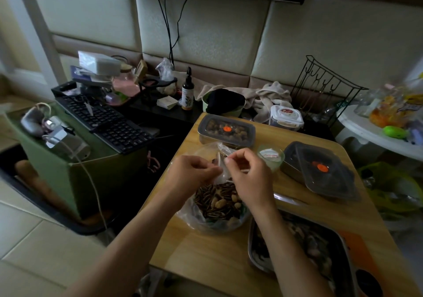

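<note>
Surface (297, 219): pale wood grain, matt. Bag (207, 153): thin clear plastic, crinkled (seeds show through). Tray (251, 246): bare metal, dull sheen. Container lids (238, 126): smooth translucent plastic.

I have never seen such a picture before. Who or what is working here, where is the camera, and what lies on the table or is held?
There is no machine here: these are a person's two bare hands. The one picture comes from a camera worn on the person's head, which looks forward and down. The left hand and the right hand both pinch the thin plastic at the top of a bag. The bag is filled with seeds and peanuts and lies on a wooden table. Beyond it stand a lidded box, a small cup and, to the right, a darker box. A metal tray lies at the near right.
</note>
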Motion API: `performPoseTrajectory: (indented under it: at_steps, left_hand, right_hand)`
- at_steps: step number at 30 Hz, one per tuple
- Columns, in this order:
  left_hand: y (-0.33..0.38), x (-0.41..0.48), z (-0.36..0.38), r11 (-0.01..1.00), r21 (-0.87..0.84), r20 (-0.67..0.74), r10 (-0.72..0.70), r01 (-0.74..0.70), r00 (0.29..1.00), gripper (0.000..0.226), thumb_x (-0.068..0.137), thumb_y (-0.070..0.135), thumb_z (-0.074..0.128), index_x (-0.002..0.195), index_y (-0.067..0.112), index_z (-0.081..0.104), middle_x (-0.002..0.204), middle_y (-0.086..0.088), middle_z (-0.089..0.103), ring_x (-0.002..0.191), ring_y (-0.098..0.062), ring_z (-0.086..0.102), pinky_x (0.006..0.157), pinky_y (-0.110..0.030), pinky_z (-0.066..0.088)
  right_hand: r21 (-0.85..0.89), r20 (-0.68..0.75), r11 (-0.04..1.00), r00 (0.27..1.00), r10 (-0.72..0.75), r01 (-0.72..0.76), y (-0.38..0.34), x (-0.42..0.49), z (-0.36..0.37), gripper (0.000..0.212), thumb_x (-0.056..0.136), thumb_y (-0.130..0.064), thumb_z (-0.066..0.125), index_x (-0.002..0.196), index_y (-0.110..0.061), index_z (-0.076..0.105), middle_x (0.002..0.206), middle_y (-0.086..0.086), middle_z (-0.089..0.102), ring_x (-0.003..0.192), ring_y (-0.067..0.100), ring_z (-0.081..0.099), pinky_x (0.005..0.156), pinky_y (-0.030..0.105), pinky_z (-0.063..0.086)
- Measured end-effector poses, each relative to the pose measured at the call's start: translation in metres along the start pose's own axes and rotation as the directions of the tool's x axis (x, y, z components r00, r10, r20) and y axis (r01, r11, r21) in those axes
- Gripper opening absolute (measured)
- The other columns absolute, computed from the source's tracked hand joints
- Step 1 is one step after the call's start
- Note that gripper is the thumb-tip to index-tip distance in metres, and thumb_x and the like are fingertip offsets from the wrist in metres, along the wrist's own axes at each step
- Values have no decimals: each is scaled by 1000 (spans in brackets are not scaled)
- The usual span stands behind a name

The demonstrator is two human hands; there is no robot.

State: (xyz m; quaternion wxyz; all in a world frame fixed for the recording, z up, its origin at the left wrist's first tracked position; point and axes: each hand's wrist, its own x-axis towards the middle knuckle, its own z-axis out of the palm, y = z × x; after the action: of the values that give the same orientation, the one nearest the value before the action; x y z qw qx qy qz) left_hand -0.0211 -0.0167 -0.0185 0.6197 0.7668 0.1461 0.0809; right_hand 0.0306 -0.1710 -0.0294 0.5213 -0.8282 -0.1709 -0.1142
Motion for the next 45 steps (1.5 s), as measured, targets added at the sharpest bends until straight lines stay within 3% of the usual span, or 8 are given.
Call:
performPoseTrajectory:
  at_steps: [4, 12, 16, 21, 26, 31, 36, 45]
  left_hand:
    - [0, -2, 2, 994, 84, 5, 65, -65, 998, 14, 84, 26, 82, 76, 16, 77, 71, 0, 76, 74, -20, 75, 82, -49, 62]
    - [0, -3, -1, 1000, -21, 31, 19, -19, 999, 14, 83, 27, 82, 83, 13, 79, 75, -4, 77, 76, -19, 76, 79, -35, 64]
    - [-4, 2, 2, 998, -50, -16, -26, 25, 1000, 16, 88, 27, 78, 82, 13, 77, 76, -5, 76, 78, -23, 76, 76, -35, 64]
    - [-7, 7, 6, 906, 345, -249, 340, -245, 907, 13, 84, 15, 77, 79, 20, 67, 74, 8, 67, 68, -6, 63, 61, -13, 50]
    - [-9, 7, 6, 732, 509, 35, 508, -453, 860, 30, 91, 30, 68, 121, 30, 66, 118, 11, 58, 102, -3, 57, 81, -14, 42]
    - [-18, 8, 7, 626, 574, 391, 358, -528, 848, 98, 75, 66, 59, 159, 36, 18, 157, 9, 35, 148, -11, 22, 113, -33, 21]
    - [-22, 8, 15, 645, 594, 314, 363, -480, 877, 87, 72, 77, 42, 144, 28, 36, 130, 6, 56, 122, -16, 47, 106, -39, 36]
    - [-25, 8, 15, 517, 689, 325, 405, -508, 854, 65, 84, 65, 63, 130, 23, 44, 114, 3, 51, 105, -16, 46, 90, -31, 47]
  right_hand:
    - [191, 254, 949, 947, 198, -250, -5, -4, 7, 20, 95, -39, 74, 92, -19, 76, 86, -3, 77, 80, 8, 74, 67, 22, 56]
    - [249, 230, 923, 944, 237, -292, -6, -2, 1, 18, 100, -21, 68, 91, -14, 82, 81, -1, 80, 76, 8, 76, 64, 14, 53]
    - [131, 157, 945, 948, 278, -299, 1, 0, 3, 18, 97, -24, 69, 85, -19, 80, 79, -3, 79, 78, 13, 76, 72, 30, 62]
    - [-155, 39, 982, 993, 111, -104, -1, -4, 4, 18, 96, -24, 70, 78, -22, 73, 72, -11, 70, 69, -4, 65, 55, 8, 45]
    - [-198, 49, 979, 997, 54, -43, 0, -5, 4, 17, 97, -25, 67, 83, -18, 74, 72, -9, 70, 65, 3, 65, 60, 25, 56]
    - [-18, 190, 974, 955, 227, -228, 5, 2, -5, 25, 96, -29, 63, 79, -14, 76, 74, 3, 74, 75, 20, 71, 66, 39, 57]
    - [77, 278, 966, 936, 216, -246, 6, 0, -8, 40, 89, -40, 56, 82, -4, 70, 81, 24, 68, 70, 27, 63, 65, 46, 51]
    - [140, 439, 941, 871, 219, -307, 12, 2, -18, 10, 97, -17, 70, 92, -18, 79, 89, 5, 79, 85, 20, 75, 82, 41, 60]
